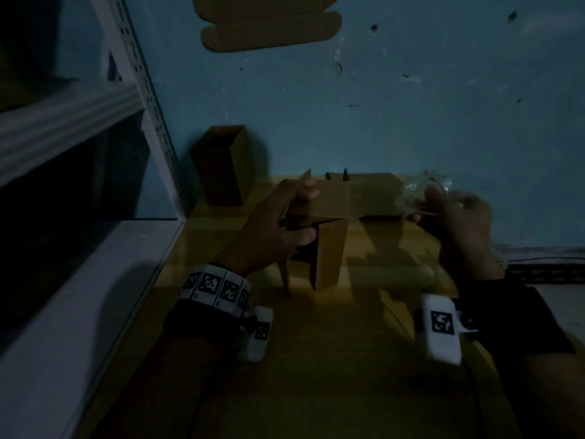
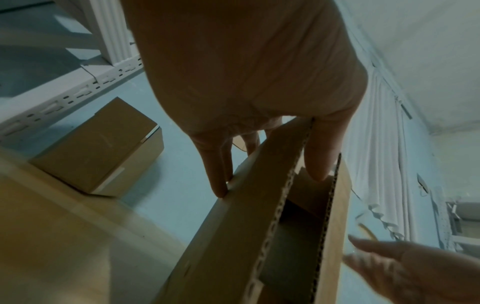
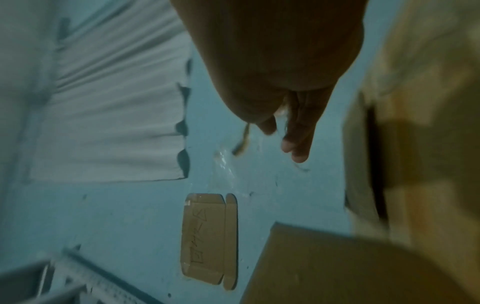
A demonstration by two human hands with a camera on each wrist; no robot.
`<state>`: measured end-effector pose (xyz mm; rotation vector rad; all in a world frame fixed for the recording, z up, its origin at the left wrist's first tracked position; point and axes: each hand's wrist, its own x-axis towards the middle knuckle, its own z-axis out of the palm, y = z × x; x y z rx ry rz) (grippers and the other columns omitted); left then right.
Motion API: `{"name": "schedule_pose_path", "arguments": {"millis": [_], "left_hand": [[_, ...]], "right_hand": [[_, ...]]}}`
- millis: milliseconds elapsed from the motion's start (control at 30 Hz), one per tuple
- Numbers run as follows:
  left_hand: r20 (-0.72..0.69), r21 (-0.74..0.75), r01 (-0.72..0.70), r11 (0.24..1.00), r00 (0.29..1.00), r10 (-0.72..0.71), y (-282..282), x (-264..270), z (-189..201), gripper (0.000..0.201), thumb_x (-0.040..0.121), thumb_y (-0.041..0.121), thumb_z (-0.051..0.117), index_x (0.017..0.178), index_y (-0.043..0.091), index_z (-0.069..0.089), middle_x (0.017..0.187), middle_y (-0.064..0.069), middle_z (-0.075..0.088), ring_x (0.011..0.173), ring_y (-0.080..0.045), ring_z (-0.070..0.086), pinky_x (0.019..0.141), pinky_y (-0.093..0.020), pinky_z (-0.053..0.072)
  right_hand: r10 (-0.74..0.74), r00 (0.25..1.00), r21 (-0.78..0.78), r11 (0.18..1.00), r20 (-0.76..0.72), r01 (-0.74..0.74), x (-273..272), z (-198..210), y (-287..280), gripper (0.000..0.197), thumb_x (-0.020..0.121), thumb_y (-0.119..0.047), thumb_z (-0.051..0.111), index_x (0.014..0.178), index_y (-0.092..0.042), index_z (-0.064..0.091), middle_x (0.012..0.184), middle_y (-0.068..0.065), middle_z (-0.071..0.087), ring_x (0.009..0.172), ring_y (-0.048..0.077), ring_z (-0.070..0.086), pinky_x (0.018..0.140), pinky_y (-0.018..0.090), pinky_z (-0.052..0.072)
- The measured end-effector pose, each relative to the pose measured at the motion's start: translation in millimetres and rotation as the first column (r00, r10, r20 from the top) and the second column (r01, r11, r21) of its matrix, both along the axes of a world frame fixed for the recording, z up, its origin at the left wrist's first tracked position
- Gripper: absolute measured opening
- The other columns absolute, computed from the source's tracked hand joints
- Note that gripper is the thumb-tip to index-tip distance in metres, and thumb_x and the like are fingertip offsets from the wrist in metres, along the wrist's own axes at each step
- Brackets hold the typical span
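A small open cardboard box (image 1: 330, 248) stands on the wooden table (image 1: 348, 359) with its flaps loose. My left hand (image 1: 278, 229) grips it at its left side. In the left wrist view the thumb (image 2: 319, 160) reaches inside the box (image 2: 246, 236) and the fingers (image 2: 218, 174) press the outer wall. My right hand (image 1: 459, 223) is raised to the right of the box and pinches a crumpled clear plastic bag (image 1: 418, 191). The right wrist view shows the bag (image 3: 228, 162) with something thin and brown inside, blurred, beyond my right hand (image 3: 293, 131).
A closed cardboard box (image 1: 221, 166) stands at the back left by the blue wall. Another cardboard piece (image 1: 373, 194) lies behind the held box. A flat cardboard cutout (image 1: 269, 23) is stuck on the wall. A white metal shelf (image 1: 95, 153) runs along the left.
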<state>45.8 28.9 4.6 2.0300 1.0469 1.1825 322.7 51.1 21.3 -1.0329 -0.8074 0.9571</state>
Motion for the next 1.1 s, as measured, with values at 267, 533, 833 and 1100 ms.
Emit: {"name": "schedule_pose_path", "arguments": {"millis": [267,533,833,1100], "left_hand": [[-0.008,0.001,-0.02,1.0,1.0,0.02,0.5,3.5,0.3,0.059,0.073,0.039,0.068,0.128,0.019,0.055,0.152,0.007,0.042,0.14,-0.011,0.041,0.107,-0.029,0.043],[-0.021,0.023,-0.027,0.999,0.999,0.028,1.9,4.0,-0.4,0.06,0.074,0.039,0.067,0.128,0.017,0.054,0.151,0.005,0.042,0.14,-0.012,0.041,0.107,-0.034,0.044],[0.006,0.001,-0.009,1.0,1.0,0.009,0.6,4.1,-1.0,0.059,0.075,0.041,0.067,0.127,0.019,0.053,0.152,0.009,0.041,0.139,-0.004,0.04,0.106,-0.025,0.043],[-0.03,0.009,-0.026,1.0,0.999,0.026,-2.8,4.9,3.1,0.054,0.075,0.038,0.069,0.125,0.027,0.052,0.154,0.009,0.04,0.14,-0.01,0.04,0.107,-0.035,0.044]], "right_hand": [[-0.149,0.733,0.039,0.985,0.664,0.165,41.2,5.1,4.0,0.019,0.076,-0.007,0.083,0.07,-0.011,0.066,0.074,0.012,0.069,0.071,0.025,0.069,0.065,0.035,0.054],[0.323,0.34,-0.38,0.918,0.883,0.114,55.0,13.3,-4.0,0.015,0.069,0.012,0.079,0.063,0.001,0.07,0.07,0.02,0.068,0.055,0.024,0.056,0.052,0.026,0.041],[0.634,0.157,-0.653,0.742,0.758,0.153,41.1,8.3,3.6,0.043,0.081,-0.038,0.08,0.064,-0.002,0.065,0.067,0.012,0.062,0.061,0.02,0.053,0.059,0.03,0.041],[0.159,0.256,-0.21,0.96,0.954,0.184,43.5,5.9,1.9,0.061,0.088,-0.045,0.073,0.06,0.009,0.069,0.049,0.018,0.054,0.047,0.024,0.049,0.052,0.03,0.031]]}}
